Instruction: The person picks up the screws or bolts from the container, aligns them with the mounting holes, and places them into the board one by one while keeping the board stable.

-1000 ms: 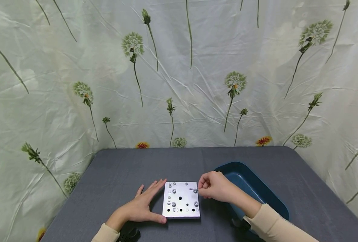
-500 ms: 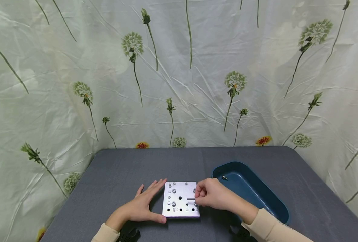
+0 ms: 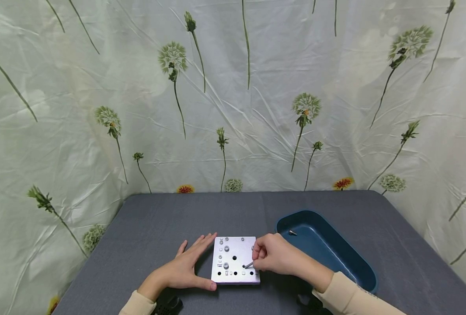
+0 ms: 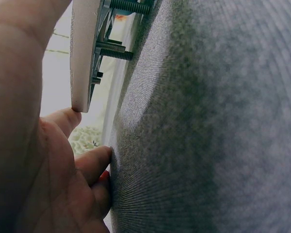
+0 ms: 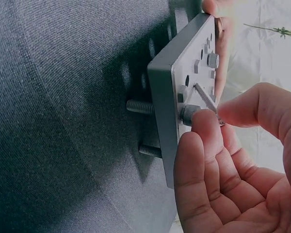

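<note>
A square metal plate point(image 3: 238, 258) with holes and several bolts and small fittings set in it stands on the table; threaded shanks point(image 5: 140, 107) jut from its underside. My right hand point(image 3: 276, 253) pinches a slim threaded screw point(image 5: 207, 100) by its end between thumb and index finger. The screw slants, its free tip right at a small hole in the plate's lower right part. My left hand point(image 3: 183, 269) lies spread along the plate's left side, thumb at the near corner and index fingertip point(image 4: 68, 119) at the far corner's edge.
A dark blue tray point(image 3: 335, 247) stands to the right, partly behind my right forearm. One small screw point(image 3: 293, 232) lies inside it near the far left end. A grey cloth covers the table point(image 3: 193, 214), and a flower-patterned curtain point(image 3: 256, 109) hangs behind it.
My right hand has moved left and toward the near side, away from the plate's far right corner. The screw has turned from level to slanted, its tip now at the hole. The left hand stays put.
</note>
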### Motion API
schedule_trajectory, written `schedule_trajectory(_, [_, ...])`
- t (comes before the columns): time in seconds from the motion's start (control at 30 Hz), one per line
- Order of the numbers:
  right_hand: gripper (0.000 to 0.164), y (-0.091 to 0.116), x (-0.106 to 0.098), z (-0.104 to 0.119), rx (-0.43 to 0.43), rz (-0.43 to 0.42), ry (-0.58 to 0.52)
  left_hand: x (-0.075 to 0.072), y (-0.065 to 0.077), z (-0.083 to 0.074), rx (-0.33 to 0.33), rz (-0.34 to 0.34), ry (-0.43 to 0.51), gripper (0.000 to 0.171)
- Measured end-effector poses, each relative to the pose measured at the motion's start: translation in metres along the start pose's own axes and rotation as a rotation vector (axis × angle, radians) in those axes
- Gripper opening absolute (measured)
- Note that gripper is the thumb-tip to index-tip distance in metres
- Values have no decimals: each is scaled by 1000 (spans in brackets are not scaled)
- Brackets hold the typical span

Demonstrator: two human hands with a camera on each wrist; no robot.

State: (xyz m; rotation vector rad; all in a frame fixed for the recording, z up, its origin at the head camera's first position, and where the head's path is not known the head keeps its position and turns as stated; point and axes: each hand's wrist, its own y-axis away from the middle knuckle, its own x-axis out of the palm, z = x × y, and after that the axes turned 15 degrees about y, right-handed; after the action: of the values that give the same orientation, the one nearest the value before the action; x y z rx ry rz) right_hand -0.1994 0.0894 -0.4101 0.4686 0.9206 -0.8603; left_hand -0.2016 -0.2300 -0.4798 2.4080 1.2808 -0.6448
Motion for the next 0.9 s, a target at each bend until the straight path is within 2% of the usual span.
schedule_trajectory(0.57, [4,-7,3,4,-25,-24,6,0,0,-1,-1,-5,-2,125])
schedule_trajectory(0.9, [5,-10,5,12,5,-38,25,1,0,-1,-15,-7,0,125])
